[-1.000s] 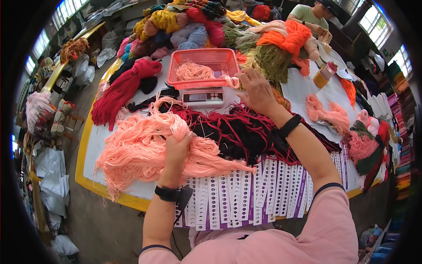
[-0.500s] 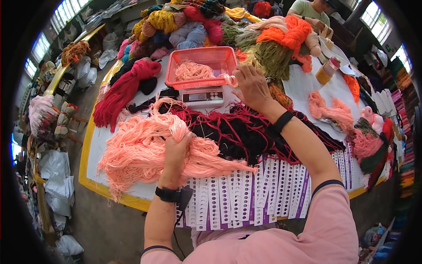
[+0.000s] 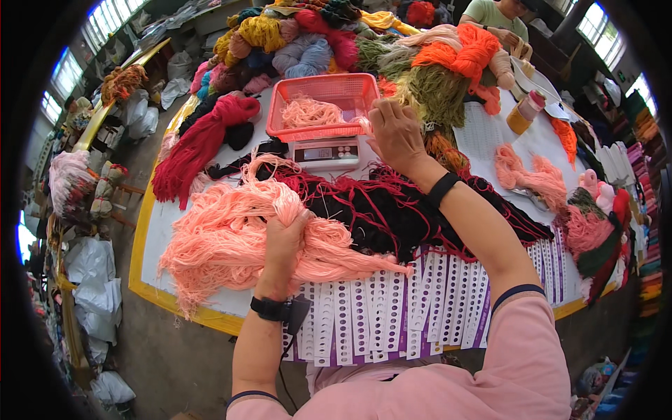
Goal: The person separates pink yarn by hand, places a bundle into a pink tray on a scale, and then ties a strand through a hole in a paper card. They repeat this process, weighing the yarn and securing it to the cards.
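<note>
My left hand (image 3: pixel 285 241) is closed round a thick hank of peach yarn (image 3: pixel 217 224), which lies spread over the left front of the table. My right hand (image 3: pixel 397 136) is at the right edge of a red plastic basket (image 3: pixel 308 132), its fingers pinched on peach strands (image 3: pixel 364 124) that hang over the rim; the fingertips are partly hidden. Inside the basket lies a loose bundle of peach yarn (image 3: pixel 311 112). The basket rests on a white digital scale (image 3: pixel 327 162) with a small display.
Black and crimson yarn (image 3: pixel 392 213) lies across the middle. White cards with rows of holes (image 3: pixel 360 315) line the near edge. A crimson hank (image 3: pixel 203 147) is at left. Heaped coloured yarn (image 3: pixel 308 56) fills the back. A thread cone (image 3: pixel 525 112) stands right; a co-worker (image 3: pixel 498 17) is behind.
My right hand has shifted slightly, and less of the strand shows between its fingers and the basket. The left hand keeps its hold on the hank. The whole view has shifted slightly.
</note>
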Motion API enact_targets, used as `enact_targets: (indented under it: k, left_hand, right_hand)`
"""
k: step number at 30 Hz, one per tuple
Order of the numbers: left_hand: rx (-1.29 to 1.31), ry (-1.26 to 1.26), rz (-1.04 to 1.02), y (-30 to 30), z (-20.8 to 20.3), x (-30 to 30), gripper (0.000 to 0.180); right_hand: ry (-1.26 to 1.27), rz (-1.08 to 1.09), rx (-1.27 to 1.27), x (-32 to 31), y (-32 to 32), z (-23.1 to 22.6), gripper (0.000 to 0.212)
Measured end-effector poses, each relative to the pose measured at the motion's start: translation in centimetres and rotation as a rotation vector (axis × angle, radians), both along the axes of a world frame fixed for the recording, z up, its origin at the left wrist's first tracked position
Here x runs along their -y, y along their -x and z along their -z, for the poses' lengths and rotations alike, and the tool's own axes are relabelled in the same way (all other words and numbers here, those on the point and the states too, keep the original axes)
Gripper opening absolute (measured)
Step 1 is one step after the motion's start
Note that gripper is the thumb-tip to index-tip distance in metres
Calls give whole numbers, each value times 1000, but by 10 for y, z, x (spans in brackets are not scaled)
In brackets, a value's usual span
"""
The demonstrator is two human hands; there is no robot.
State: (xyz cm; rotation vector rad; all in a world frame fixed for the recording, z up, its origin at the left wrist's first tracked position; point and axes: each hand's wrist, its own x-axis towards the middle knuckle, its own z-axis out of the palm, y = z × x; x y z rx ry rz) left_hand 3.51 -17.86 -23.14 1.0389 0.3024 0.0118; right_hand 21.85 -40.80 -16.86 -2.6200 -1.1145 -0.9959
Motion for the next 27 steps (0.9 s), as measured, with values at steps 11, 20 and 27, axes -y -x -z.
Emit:
enact_targets:
  k: [11, 20, 27]
  left_hand:
    - [8, -86, -40, 5, 5, 2, 3]
    - [85, 76, 134, 18, -65, 12, 22]
    - [-51, -126, 484, 67, -90, 123, 16]
  right_hand:
    - [-7, 28, 218, -4, 3, -1, 15]
    - [-1190, -351, -900, 116, 116, -75, 26]
    - [-1600, -546, -1948, 119, 256, -11, 42]
